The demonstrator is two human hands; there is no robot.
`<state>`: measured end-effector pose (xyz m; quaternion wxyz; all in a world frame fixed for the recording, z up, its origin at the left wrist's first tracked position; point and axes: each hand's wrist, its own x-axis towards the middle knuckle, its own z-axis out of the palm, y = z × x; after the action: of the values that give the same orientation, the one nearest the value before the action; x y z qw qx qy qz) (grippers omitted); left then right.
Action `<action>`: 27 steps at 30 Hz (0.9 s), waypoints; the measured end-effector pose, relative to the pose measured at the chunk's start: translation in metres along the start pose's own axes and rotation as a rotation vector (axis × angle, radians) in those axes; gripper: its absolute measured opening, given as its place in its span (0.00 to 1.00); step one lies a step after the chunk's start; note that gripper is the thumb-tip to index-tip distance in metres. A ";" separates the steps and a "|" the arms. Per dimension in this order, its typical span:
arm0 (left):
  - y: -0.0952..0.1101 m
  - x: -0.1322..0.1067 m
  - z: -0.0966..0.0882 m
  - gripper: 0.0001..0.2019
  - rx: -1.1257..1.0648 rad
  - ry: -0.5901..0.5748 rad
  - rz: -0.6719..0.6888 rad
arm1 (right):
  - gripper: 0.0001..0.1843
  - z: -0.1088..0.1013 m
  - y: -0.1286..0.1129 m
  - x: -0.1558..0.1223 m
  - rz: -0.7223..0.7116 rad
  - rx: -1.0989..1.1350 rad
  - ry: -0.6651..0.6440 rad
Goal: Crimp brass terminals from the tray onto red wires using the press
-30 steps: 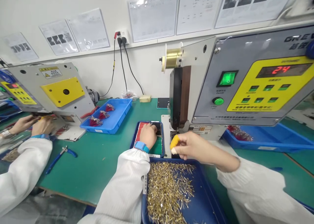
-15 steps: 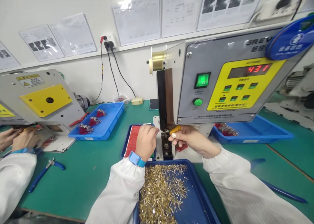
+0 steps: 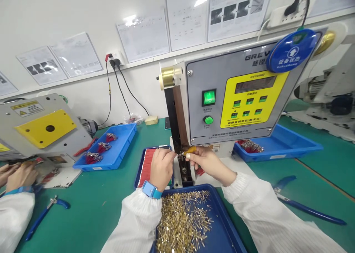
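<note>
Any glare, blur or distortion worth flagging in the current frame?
Head view: white glare on wall sheets; head view: the machine slants, perhaps from lens distortion; head view: detail between left hand and right hand too small and soft to make out.

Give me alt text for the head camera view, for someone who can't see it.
The left hand and right hand, the right wearing a yellow finger cover, are close together at a gray benchtop machine. In front sits a dark blue tray of loose gold-colored pins; a smaller tray of red wires lies by the left hand.
</note>
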<state>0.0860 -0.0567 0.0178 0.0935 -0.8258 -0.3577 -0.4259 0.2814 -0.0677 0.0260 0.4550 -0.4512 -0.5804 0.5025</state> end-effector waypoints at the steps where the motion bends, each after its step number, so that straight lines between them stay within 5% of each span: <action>1: 0.000 0.000 0.000 0.10 0.001 0.000 0.002 | 0.12 0.001 0.000 0.000 -0.004 0.002 0.006; 19: 0.000 -0.001 -0.001 0.11 -0.010 -0.024 -0.011 | 0.11 0.003 0.006 0.001 -0.020 -0.046 0.021; 27: 0.002 0.000 -0.002 0.12 -0.008 0.058 0.004 | 0.13 0.007 0.005 0.001 -0.018 -0.009 0.058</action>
<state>0.0855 -0.0590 0.0196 0.1014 -0.8141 -0.3515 -0.4510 0.2750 -0.0673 0.0201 0.4739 -0.4624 -0.5735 0.4824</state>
